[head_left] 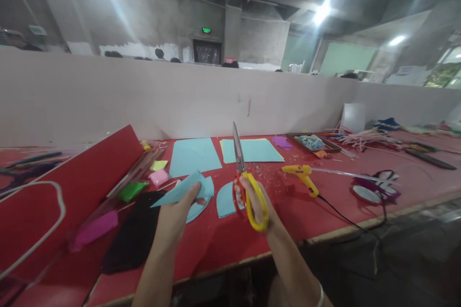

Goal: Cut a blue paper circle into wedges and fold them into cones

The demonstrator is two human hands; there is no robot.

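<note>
My left hand (175, 215) pinches a light blue piece of paper (183, 189), held up over the red table (317, 216). My right hand (252, 197) grips yellow-handled scissors (242, 172), fingers through the loops, blades shut and pointing up and away. More cut light blue pieces (225, 200) lie on the table between and below my hands. Two larger light blue sheets (194, 156) lie flat further back.
A yellow glue gun (301, 175) with a black cord lies to the right. A red board (68, 192) leans at the left, with pink, green and black scraps beside it. A tray (311, 142) and sticks sit at the back right. A pale partition wall (144, 100) backs the table.
</note>
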